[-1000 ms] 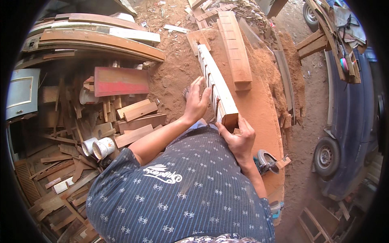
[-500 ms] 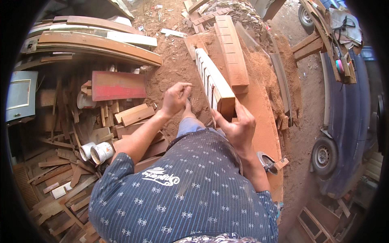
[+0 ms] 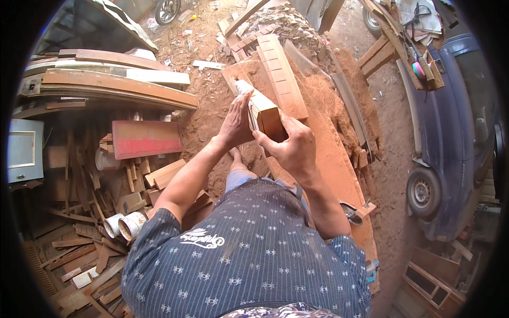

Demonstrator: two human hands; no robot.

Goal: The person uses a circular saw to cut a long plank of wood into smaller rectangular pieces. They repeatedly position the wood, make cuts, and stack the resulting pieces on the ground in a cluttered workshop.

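Observation:
A wooden block (image 3: 263, 102) with a pale top and a darker near end tilts over the bench, its far end pointing away from me. My right hand (image 3: 294, 143) grips the near end, thumb on the left edge and fingers along the right side. Against the block's left side lies my left hand (image 3: 236, 121), its fingers stretched out along it. That hand hides most of the side face. Just beyond, a long board with cross cuts (image 3: 281, 74) rests on the sawdust-covered bench board (image 3: 331, 159).
A metal tool with a wooden piece (image 3: 358, 212) sits by my right forearm. Long planks (image 3: 122, 82) are stacked at left, above a red panel (image 3: 146, 139), white buckets (image 3: 131, 225) and wood offcuts. A dark blue vehicle (image 3: 448, 122) stands at right.
My left hand has moved from apart, fingers curled, to lie along the block's side. The block has shifted left and nearer to upright in my right hand's grip. The view has shifted.

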